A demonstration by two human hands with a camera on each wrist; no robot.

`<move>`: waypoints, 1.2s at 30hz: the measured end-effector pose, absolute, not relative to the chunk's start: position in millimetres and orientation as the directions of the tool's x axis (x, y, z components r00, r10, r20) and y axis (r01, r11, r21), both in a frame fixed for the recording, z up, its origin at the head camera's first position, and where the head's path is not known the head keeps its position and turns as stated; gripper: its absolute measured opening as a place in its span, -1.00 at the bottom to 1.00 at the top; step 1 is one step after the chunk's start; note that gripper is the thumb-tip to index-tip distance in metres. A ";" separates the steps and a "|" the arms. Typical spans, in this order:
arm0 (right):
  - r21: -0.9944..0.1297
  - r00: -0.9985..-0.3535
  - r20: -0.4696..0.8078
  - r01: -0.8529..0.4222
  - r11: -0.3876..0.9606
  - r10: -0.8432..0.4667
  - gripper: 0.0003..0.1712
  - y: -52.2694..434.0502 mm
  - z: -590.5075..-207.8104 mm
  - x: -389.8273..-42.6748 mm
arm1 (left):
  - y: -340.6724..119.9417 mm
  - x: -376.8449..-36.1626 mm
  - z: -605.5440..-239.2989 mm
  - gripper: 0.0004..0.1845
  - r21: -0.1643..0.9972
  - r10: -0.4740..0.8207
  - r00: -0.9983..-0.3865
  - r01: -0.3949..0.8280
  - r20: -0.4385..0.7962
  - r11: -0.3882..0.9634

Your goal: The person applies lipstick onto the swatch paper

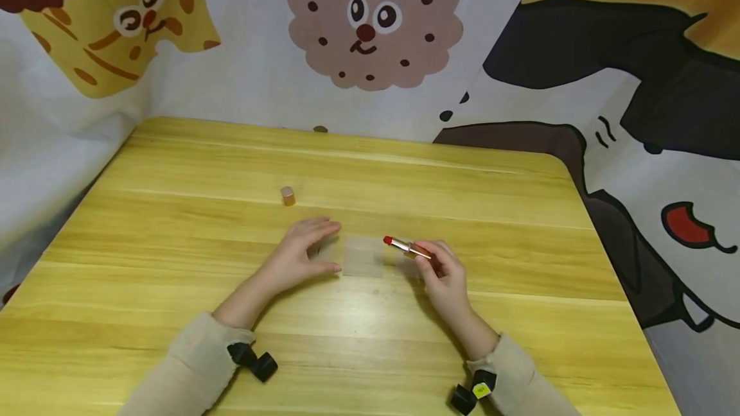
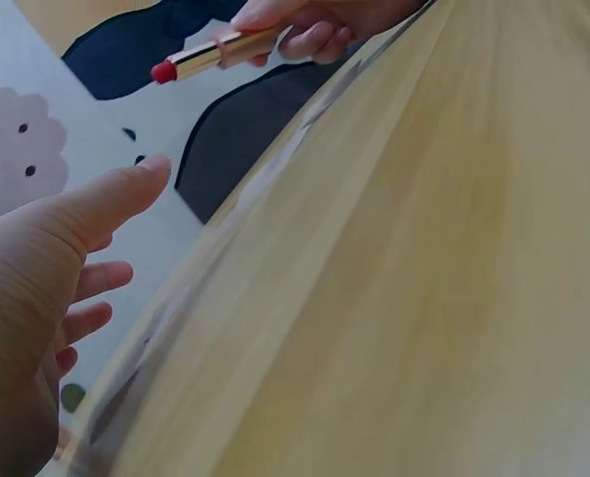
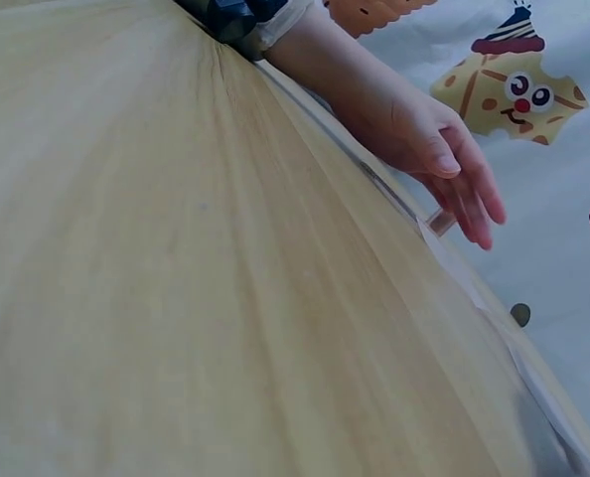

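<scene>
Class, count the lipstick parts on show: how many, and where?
2: the open red lipstick in the right hand; its gold cap upright on the table, beyond the left hand.

sheet on table, between hands | lipstick right of sheet | cap behind left hand

the uncapped gold lipstick shows its red tip, tilted above a translucent sheet. its cap stands apart.

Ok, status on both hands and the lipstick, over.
Left hand open, resting beside translucent square sheet. Right hand holds uncapped red lipstick in gold tube, tip over the sheet. Small gold cap stands apart on yellow wooden table; nothing obstructing.
</scene>
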State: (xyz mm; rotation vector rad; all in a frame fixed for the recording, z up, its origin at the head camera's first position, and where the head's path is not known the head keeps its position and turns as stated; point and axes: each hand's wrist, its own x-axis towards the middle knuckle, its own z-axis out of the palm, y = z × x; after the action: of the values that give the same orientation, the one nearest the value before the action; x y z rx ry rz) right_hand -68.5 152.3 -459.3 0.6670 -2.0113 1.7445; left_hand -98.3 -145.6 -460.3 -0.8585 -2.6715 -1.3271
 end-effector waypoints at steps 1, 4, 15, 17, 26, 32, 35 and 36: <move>-0.801 -0.809 0.580 -0.588 0.111 -0.099 -0.73 151.9 -456.3 -67.3 | -143.6 -98.1 -460.7 -0.17 0.722 0.465 -0.845 0.494 0.266 0.485; -0.799 -0.807 0.581 -0.590 0.114 -0.102 -0.74 149.8 -445.4 -63.4 | -139.0 -97.7 -461.8 -0.18 0.714 0.477 -0.840 0.498 0.258 0.492; -0.803 -0.808 0.577 -0.588 0.094 -0.118 -0.73 150.5 -446.4 -63.4 | -127.6 -96.9 -462.7 -0.15 0.697 0.502 -0.843 0.478 0.194 0.534; -0.804 -0.808 0.577 -0.587 0.095 -0.119 -0.73 150.3 -447.0 -63.7 | -126.0 -97.6 -463.7 -0.14 0.684 0.507 -0.841 0.484 0.190 0.546; -0.805 -0.809 0.574 -0.586 0.092 -0.125 -0.75 149.2 -446.6 -63.6 | -123.2 -101.8 -466.1 -0.16 0.645 0.518 -0.827 0.520 0.217 0.560; -0.815 -0.816 0.563 -0.575 0.080 -0.133 -0.76 148.6 -446.5 -63.7 | -123.6 -102.7 -466.0 -0.18 0.617 0.536 -0.818 0.535 0.208 0.577; -0.813 -0.815 0.564 -0.577 0.081 -0.135 -0.76 148.5 -446.9 -63.7 | -123.4 -102.5 -465.5 -0.20 0.611 0.543 -0.816 0.535 0.197 0.583; -0.811 -0.813 0.567 -0.579 0.081 -0.136 -0.76 148.4 -446.9 -63.7 | -123.4 -102.4 -465.3 -0.20 0.611 0.546 -0.816 0.535 0.193 0.584</move>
State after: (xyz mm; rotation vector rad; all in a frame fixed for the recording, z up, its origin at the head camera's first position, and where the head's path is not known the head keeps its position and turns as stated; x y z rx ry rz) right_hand -63.7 148.4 -446.9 0.7091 -2.0217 1.7839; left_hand -102.4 -123.4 -465.3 -0.9585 -2.8094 -1.0752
